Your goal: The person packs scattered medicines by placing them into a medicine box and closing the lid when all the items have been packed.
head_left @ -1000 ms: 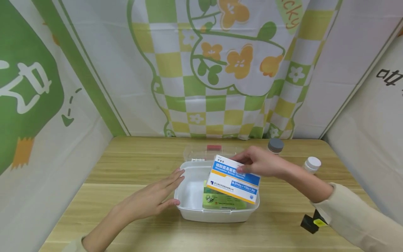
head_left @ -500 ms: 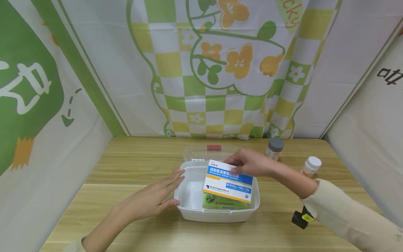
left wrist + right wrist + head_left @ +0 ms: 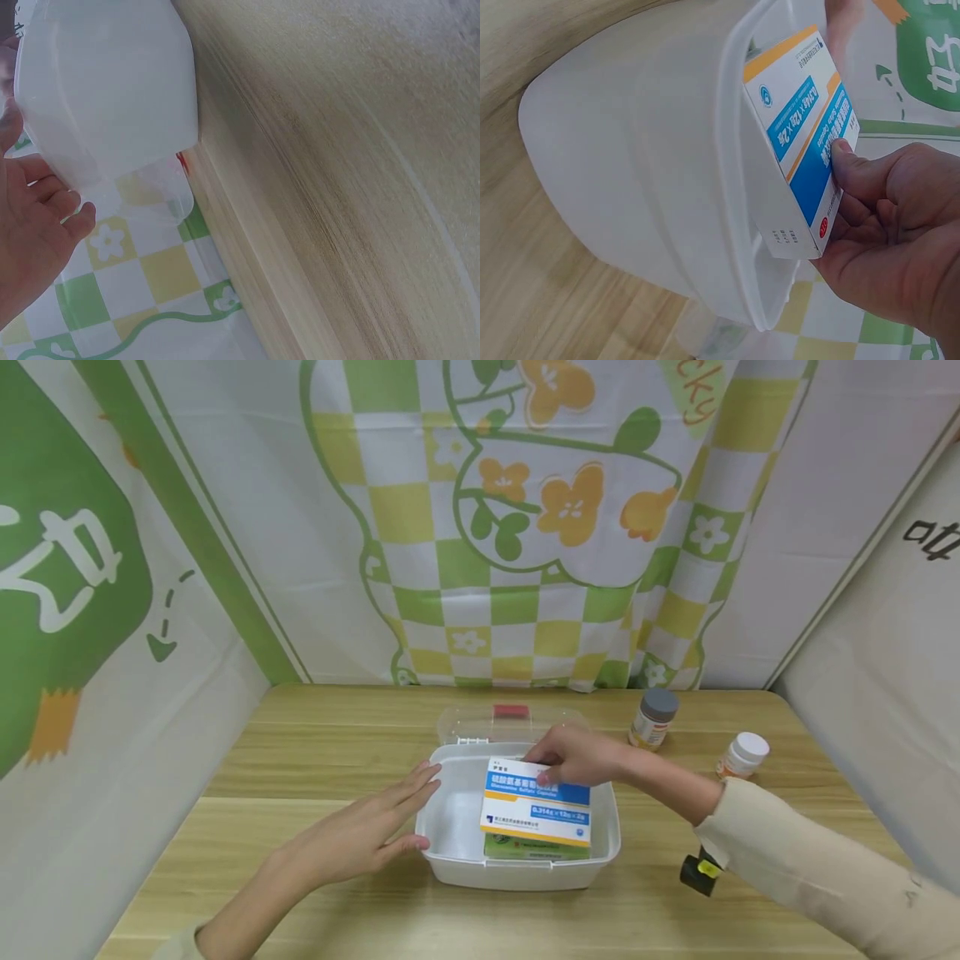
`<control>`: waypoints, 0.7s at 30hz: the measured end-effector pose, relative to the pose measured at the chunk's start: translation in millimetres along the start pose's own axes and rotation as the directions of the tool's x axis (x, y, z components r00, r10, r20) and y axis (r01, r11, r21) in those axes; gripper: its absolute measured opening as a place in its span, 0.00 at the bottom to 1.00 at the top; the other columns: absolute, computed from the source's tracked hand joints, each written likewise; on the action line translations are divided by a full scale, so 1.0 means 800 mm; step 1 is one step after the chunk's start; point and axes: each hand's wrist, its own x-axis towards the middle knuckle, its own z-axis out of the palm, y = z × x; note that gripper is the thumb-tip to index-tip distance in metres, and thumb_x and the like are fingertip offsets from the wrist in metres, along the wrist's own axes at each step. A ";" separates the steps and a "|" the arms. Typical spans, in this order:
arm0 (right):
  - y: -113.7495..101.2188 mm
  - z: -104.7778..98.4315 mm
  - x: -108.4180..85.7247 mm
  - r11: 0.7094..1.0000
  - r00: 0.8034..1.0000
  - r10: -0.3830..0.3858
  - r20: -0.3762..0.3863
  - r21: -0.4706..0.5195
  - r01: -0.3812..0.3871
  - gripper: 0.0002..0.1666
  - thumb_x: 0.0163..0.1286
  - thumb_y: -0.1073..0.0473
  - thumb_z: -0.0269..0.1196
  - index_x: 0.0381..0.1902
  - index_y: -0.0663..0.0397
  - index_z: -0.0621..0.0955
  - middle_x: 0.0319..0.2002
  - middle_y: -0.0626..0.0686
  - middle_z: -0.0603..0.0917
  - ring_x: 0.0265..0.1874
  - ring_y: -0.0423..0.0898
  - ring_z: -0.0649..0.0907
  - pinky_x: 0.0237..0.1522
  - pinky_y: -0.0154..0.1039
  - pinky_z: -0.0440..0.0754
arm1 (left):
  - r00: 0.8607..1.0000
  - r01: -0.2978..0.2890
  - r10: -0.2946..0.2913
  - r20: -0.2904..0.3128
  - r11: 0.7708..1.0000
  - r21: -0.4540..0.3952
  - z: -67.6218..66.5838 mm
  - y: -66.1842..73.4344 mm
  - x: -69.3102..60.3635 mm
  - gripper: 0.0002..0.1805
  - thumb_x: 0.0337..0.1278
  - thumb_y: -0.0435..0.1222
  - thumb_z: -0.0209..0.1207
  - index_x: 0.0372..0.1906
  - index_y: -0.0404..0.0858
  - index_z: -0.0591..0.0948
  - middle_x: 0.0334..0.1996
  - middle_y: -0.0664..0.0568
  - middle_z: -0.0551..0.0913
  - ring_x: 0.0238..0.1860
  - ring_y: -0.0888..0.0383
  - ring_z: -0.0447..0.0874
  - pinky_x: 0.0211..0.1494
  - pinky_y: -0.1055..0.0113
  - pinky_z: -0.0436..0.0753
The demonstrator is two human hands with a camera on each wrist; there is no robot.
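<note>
**Your right hand (image 3: pixel 581 758) pinches a glucosamine carton (image 3: pixel 528 806) at the mouth of a white container (image 3: pixel 517 877)**

Nearest you, your cream right sleeve (image 3: pixel 795 864) passes over a small black object (image 3: pixel 697 875) with a yellow patch. Your left hand (image 3: pixel 367 828) touches the container's left rim, its fingers extended and slightly apart, the thumb spread toward the front corner; it grips nothing. The container is smooth, pale plastic with rounded corners. Inside it lies a green box (image 3: pixel 536 849), its print too small to read, largely covered in your view by the carton.

The carton is flat, crisp-edged cardboard, white with blue and orange bands. You can read "Glucosamine Sulfate Capsules" under larger Chinese characters, and "0.314g" on a blue panel; the right wrist view adds a red oval mark. It tilts within the opening, above the green box; whether the two touch, you cannot tell. Your right thumb presses the printed face while the fingers curl behind, leaving only the carton's thickness between them.

Farther off, on the wood-grain table (image 3: pixel 315 752), stand a white-capped bottle (image 3: pixel 741 756) and a grey-capped bottle (image 3: pixel 650 727), labels illegible. Behind the container, its clear lid (image 3: pixel 551 721) bears a red latch (image 3: pixel 511 712). Beyond hangs a checked fabric curtain (image 3: pixel 517 610) with orange flowers and the letters "cky".
</note>
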 end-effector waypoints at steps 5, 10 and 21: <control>0.003 0.007 0.009 0.997 1.000 0.000 0.026 -0.075 0.002 0.14 0.69 0.64 0.64 0.51 0.53 0.87 0.34 0.44 0.89 0.29 0.33 0.75 0.36 0.27 0.73 | 1.000 0.006 -0.006 0.009 1.000 0.000 -0.001 0.000 0.000 0.41 0.73 0.56 0.48 0.77 0.34 0.58 0.80 0.43 0.51 0.79 0.46 0.54 0.74 0.50 0.69; 0.005 0.019 0.010 0.997 0.997 0.047 0.062 -0.069 -0.042 0.16 0.70 0.66 0.62 0.53 0.52 0.87 0.39 0.45 0.90 0.36 0.35 0.81 0.44 0.31 0.81 | 1.000 0.010 -0.010 0.012 1.000 -0.009 -0.001 0.000 0.000 0.41 0.73 0.57 0.48 0.78 0.35 0.57 0.80 0.43 0.50 0.79 0.47 0.53 0.75 0.50 0.68; 0.011 0.026 0.008 0.999 0.999 0.040 0.037 -0.033 -0.038 0.18 0.69 0.69 0.60 0.55 0.58 0.85 0.52 0.54 0.88 0.55 0.49 0.85 0.58 0.43 0.84 | 1.000 0.013 -0.012 0.018 1.000 -0.023 -0.001 0.001 0.000 0.41 0.73 0.56 0.48 0.78 0.35 0.56 0.80 0.44 0.50 0.79 0.47 0.53 0.75 0.50 0.68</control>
